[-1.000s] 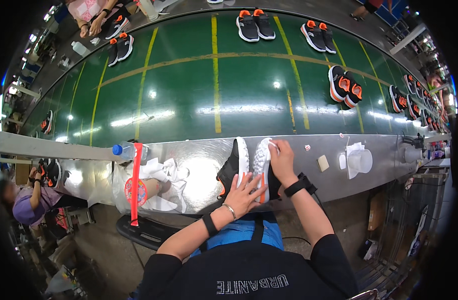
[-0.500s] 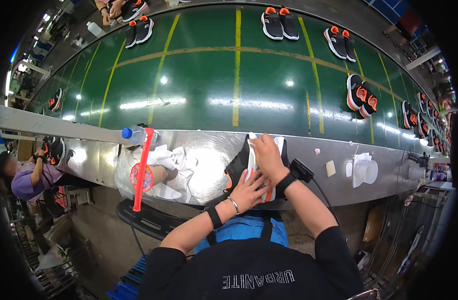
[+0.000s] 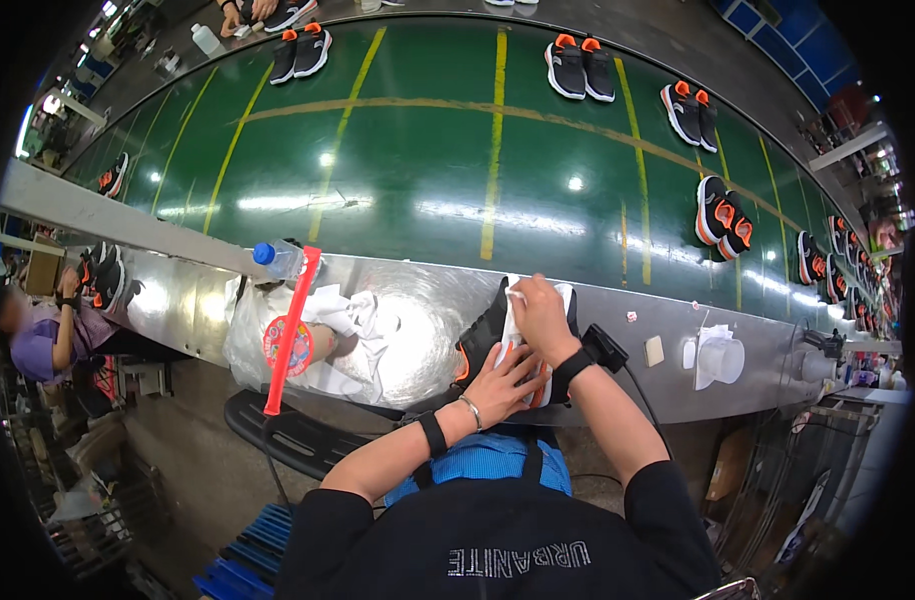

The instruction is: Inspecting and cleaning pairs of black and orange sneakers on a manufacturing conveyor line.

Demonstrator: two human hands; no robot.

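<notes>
Shoe: black sneaker (image 3: 483, 335) with orange trim lay on the steel bench (image 3: 418, 300), just in front of the person, long axis running away from the body toward the green conveyor (image 3: 428, 150).
Right hand: right hand (image 3: 540, 318) sat on top of the shoe, fingers curled shut around a wad of white paper (image 3: 513, 300) at its opening; wrist bent down.
Left hand: left hand (image 3: 498, 385) lay flat and open against the near heel end, pressing rather than gripping.
Nearer hand: both touched it.
Beside: white paper pile (image 3: 353, 320) to the left.
</notes>
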